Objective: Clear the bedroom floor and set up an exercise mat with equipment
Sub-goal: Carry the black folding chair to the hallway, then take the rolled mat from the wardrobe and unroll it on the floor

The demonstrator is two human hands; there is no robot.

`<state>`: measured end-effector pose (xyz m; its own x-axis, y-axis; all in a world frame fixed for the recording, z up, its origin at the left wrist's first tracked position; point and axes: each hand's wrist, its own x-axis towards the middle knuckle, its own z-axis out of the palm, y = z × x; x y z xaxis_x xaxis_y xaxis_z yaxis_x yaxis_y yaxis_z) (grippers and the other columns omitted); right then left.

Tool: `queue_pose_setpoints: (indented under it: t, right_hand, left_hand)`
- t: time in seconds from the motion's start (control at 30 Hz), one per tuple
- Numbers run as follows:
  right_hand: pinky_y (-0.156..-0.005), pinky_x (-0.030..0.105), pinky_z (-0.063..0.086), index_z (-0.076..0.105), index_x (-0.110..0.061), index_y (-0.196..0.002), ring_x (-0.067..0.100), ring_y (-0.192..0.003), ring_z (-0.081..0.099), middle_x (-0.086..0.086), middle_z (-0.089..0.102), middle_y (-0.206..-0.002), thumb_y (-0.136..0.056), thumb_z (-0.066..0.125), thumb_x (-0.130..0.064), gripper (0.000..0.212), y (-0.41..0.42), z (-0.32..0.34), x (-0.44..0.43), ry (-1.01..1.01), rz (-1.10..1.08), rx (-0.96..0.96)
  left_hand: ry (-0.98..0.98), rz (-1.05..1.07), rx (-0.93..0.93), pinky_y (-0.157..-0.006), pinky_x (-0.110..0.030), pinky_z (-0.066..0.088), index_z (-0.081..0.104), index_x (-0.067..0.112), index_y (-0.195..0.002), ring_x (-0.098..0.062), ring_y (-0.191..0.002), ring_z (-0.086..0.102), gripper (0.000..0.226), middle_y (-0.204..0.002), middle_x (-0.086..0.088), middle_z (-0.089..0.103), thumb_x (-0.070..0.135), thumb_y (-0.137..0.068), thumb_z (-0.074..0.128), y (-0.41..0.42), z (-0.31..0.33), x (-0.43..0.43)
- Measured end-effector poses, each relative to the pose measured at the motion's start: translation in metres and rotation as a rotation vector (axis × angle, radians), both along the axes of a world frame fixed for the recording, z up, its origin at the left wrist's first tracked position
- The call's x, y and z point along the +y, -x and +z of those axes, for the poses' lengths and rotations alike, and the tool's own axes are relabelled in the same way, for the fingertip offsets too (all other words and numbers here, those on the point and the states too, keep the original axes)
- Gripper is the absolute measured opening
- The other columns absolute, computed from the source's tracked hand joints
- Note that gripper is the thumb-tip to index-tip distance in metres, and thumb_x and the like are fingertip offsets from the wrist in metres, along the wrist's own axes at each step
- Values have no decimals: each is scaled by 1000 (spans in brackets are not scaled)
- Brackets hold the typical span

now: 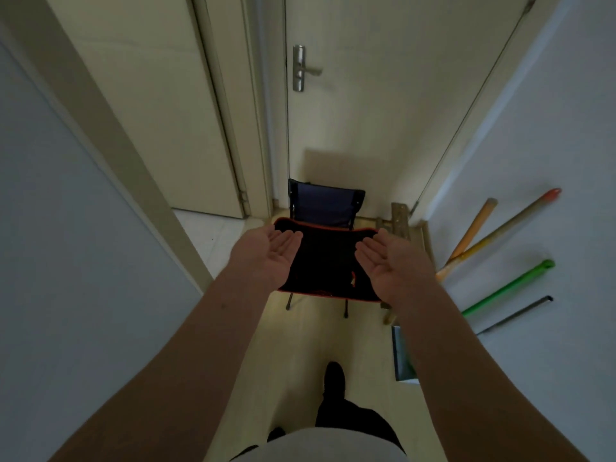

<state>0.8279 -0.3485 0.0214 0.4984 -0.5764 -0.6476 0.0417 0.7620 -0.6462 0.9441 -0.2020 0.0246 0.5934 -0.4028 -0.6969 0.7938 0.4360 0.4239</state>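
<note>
Flanking the chair [325, 261], left grip [270, 258] and right grip [386, 261], palms-up.

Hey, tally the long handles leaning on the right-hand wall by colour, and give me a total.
Tan handle: 1
Yellowish handle with orange tip: 1
Green handle: 1
Dark thin handle: 1
Total: 4
</note>
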Motion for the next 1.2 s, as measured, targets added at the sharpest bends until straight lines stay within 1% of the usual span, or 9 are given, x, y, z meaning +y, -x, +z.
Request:
queue_pose_setpoints:
  t: [0.2, 0.3, 0.43, 0.5, 0.6, 0.8, 0.93, 1.03, 1.2]
  right_hand:
    - [-104, 41, 46, 40, 3, -147, 37, -132, 51, 23, 47, -148, -106, 46, -11, 43, 7, 22, 14, 28, 55, -43]
    - [-104, 39, 46, 37, 2, -149, 36, -134, 50, 22, 45, -150, -107, 43, -10, 44, 12, 35, 17, 38, 125, -76]
    - [-98, 37, 48, 38, 3, -148, 35, -132, 52, 22, 48, -148, -106, 46, -9, 45, 16, 53, 22, 17, 246, -128]
    - [-97, 37, 48, 40, 3, -147, 34, -131, 54, 22, 51, -145, -105, 47, -9, 44, 21, 62, 26, -10, 327, -145]
    - [-107, 39, 48, 43, 5, -144, 32, -130, 55, 21, 55, -141, -104, 50, -10, 43, 33, 72, 34, -54, 469, -167]
    - [-103, 39, 52, 47, 7, -139, 30, -120, 62, 22, 58, -135, -103, 55, -10, 41, 63, 75, 85, -34, 778, -153]
    - [-98, 38, 55, 50, 6, -136, 28, -113, 66, 21, 62, -129, -102, 55, -12, 38, 96, 80, 144, -46, 1007, -175]
    - [-93, 37, 57, 54, 6, -132, 27, -106, 69, 20, 66, -123, -101, 58, -13, 36, 135, 87, 197, -33, 1182, -201]
    - [-100, 41, 54, 55, 8, -129, 28, -110, 68, 21, 66, -122, -102, 57, -11, 34, 211, 96, 280, 9, 1393, -232]
  left_hand:
    - [-1, 70, -25, -89, -40, 54, 45, -10, -139, -38, -121, 60, 38, -133, -25, 58, 10, -106, 44, 19, 22, 17]
    - [-13, 125, -54, -89, -39, 53, 45, -11, -138, -39, -121, 60, 37, -133, -25, 58, 9, -106, 43, 33, 36, 23]
    - [-30, 230, -94, -98, -40, 53, 50, -11, -130, -39, -118, 62, 30, -121, -25, 62, 6, -106, 43, 58, 54, 31]
    - [-29, 323, -100, -96, -40, 54, 52, -11, -126, -40, -110, 65, 28, -123, -26, 62, 5, -105, 43, 76, 61, 39]
    - [-23, 459, -101, -87, -40, 57, 51, -11, -125, -38, -93, 67, 27, -121, -27, 63, 4, -105, 43, 108, 67, 53]
    - [-49, 775, -109, -79, -40, 59, 53, -12, -119, -39, -92, 69, 23, -111, -27, 66, 2, -104, 44, 201, 77, 99]
    - [-71, 1011, -125, -87, -39, 58, 54, -13, -120, -39, -99, 69, 24, -112, -26, 67, 2, -104, 44, 273, 89, 149]
    - [-75, 1203, -151, -88, -39, 58, 55, -13, -119, -38, -98, 70, 24, -113, -26, 67, 2, -103, 44, 340, 95, 193]
    - [-41, 1436, -144, -87, -40, 59, 57, -12, -115, -38, -95, 71, 21, -110, -26, 70, 0, -102, 47, 449, 99, 249]
